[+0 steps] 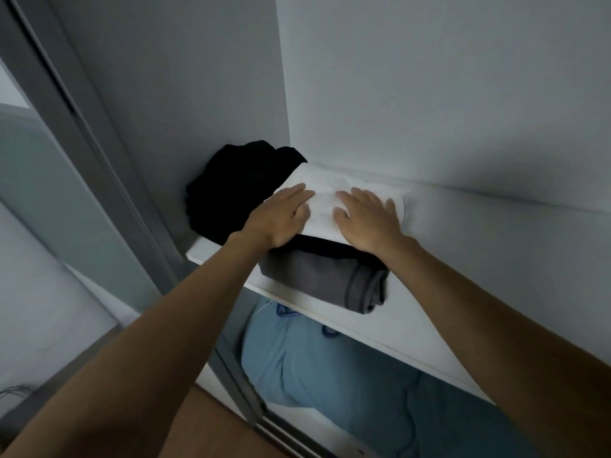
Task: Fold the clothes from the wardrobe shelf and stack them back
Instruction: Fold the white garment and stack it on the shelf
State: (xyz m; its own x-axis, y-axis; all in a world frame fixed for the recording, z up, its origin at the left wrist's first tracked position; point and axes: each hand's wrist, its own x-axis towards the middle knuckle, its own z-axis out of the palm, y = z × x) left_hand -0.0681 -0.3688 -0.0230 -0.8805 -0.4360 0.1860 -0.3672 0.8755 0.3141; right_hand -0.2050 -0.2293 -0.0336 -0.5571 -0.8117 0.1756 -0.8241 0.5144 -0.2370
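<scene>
A folded white garment lies on top of a stack on the white wardrobe shelf. Under it sits a thin black layer, and below that a folded grey garment at the shelf's front. My left hand rests flat on the white garment's left part, fingers straight. My right hand presses flat on its right part. A crumpled black garment lies unfolded in the shelf's left back corner, beside the stack.
The wardrobe's side wall and back wall close in the shelf. A grey sliding-door frame runs down the left. Light blue fabric hangs or lies below the shelf. The shelf's right stretch is bare white board.
</scene>
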